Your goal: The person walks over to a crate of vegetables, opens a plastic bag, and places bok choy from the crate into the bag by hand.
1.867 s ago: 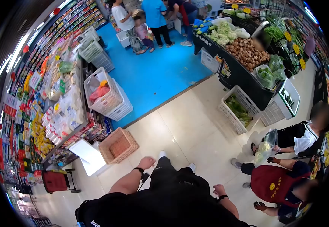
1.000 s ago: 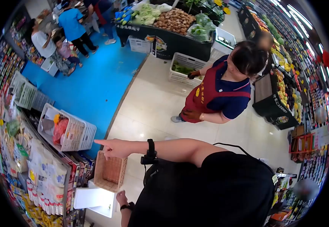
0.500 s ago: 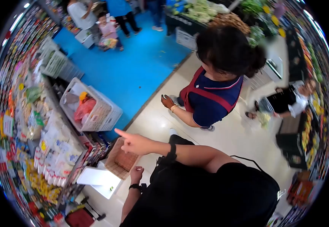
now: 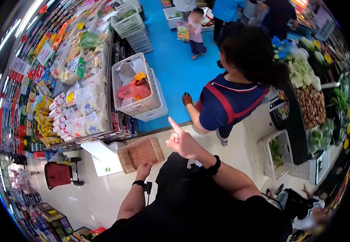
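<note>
My right hand (image 4: 184, 142) is raised in front of my chest, holding nothing. Its index finger points forward, and the other fingers are partly curled. Lower and to the left, my left hand (image 4: 143, 171) hangs with its fingers curled in, overlapping the near right corner of a brown woven basket (image 4: 159, 150) in this view. Whether it touches the basket I cannot tell; nothing shows in it. Beside the basket a white sheet-like panel or box (image 4: 102, 159) has small green bits on it.
A co-worker (image 4: 233, 94) in a navy shirt and red apron stands ahead. White crates (image 4: 159, 103), the top one holding bags, stand left of the co-worker. A packed goods shelf (image 4: 90, 101) runs along the left. Vegetable stands (image 4: 310, 105) are right; a child (image 4: 196, 34) stands ahead.
My view has turned right, so the shelf, crates and basket appear rotated. My right hand still points, its finger now aimed more forward. The co-worker has turned further away.
</note>
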`<state>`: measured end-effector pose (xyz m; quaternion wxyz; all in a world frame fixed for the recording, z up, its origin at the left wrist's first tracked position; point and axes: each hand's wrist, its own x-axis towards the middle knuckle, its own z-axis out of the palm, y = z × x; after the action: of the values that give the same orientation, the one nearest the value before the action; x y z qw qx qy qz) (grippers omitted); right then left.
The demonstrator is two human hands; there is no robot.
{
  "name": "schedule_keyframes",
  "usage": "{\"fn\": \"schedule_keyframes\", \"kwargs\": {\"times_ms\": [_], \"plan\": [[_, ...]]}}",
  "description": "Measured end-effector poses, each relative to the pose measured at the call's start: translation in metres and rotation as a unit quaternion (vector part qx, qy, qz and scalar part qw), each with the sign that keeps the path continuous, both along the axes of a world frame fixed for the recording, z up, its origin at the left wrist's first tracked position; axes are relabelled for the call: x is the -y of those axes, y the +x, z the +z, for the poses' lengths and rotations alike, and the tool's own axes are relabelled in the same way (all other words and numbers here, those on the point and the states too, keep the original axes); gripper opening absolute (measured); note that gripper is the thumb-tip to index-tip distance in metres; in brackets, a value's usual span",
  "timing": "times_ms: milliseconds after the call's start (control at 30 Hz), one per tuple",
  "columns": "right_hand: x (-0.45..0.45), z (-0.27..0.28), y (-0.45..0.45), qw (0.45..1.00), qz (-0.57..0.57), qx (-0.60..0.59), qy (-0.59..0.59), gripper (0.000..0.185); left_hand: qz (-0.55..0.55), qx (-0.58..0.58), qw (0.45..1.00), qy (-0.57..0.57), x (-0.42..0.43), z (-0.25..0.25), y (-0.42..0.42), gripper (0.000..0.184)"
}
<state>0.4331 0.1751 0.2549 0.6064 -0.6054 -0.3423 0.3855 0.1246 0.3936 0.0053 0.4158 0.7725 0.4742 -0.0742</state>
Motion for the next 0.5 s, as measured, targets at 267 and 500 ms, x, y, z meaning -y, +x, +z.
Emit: {"fn": "schedule_keyframes", "kwargs": {"times_ms": [267,500], "plan": [[-0.088,-0.027,0.08,0.997,0.055,0.029,-0.055,0.102,-0.02,-0.113,0.99,-0.083,-0.067,-0.067,0.042,0.031],[-0.188,0.01,0.197,0.989,0.017,0.069,-0.131,0.106,-0.086,-0.091,0.992,-0.016,-0.208,-0.11,0.202,0.023]]}}
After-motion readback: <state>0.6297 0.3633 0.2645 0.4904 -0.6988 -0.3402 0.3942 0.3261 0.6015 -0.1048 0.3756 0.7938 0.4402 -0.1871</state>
